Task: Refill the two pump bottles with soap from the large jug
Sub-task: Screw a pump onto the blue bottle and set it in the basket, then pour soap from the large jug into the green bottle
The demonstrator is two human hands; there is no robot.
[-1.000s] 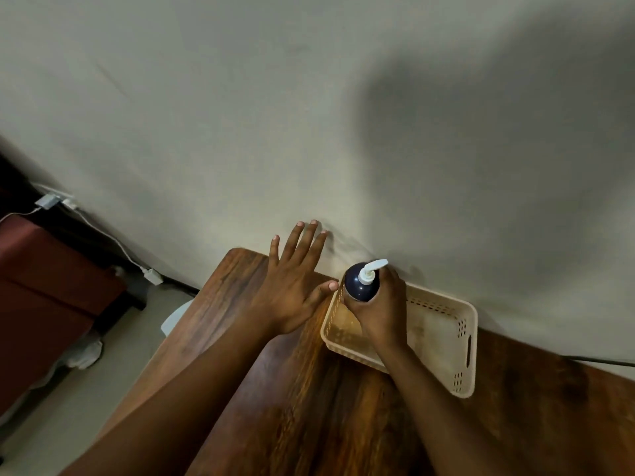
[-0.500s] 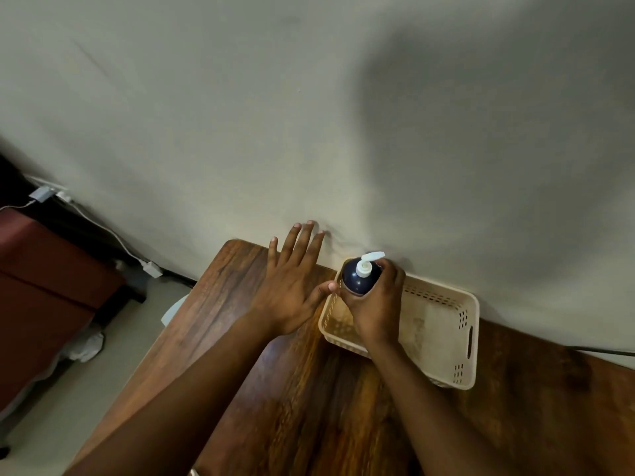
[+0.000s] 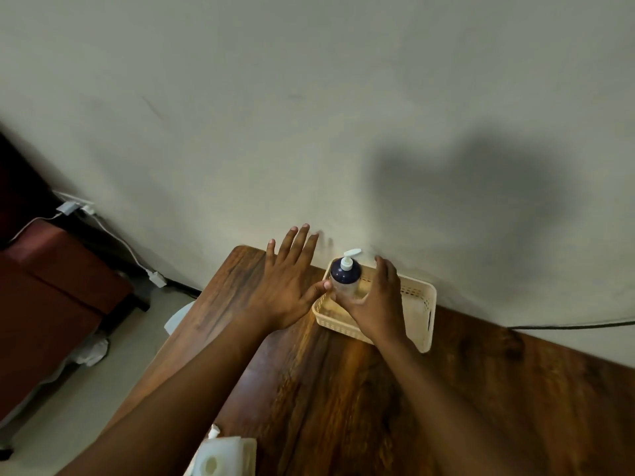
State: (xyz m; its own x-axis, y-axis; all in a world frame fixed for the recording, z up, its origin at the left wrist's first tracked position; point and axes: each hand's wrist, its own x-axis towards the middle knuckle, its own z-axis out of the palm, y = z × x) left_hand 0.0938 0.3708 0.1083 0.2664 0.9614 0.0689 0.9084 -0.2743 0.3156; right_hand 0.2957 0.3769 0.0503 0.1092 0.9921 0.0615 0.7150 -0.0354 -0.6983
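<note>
Pump bottle (image 3: pixel 345 280) stands upright in the basket (image 3: pixel 421 305); whether it is refilled cannot be told.
Right hand (image 3: pixel 376 305) fingers loosely cupped around it; left hand (image 3: pixel 288 286) spread open, thumb touching; white jug (image 3: pixel 223 456) near the worktop's (image 3: pixel 343 389) front edge.

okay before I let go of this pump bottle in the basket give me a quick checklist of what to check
1. Pump bottle upright: ok, pump head points up.
2. Bottle inside the basket: ok, at its left end.
3. Bottle resting on the basket floor: cannot tell, the right hand hides its base.
4. Right hand's grip: it looks loose, fingers partly spread around the bottle.
5. Left hand clear: not quite, open and flat, thumb at the bottle's side.
6. Second pump bottle located: not ok, none in view; only a white jug at the near table edge.
</note>
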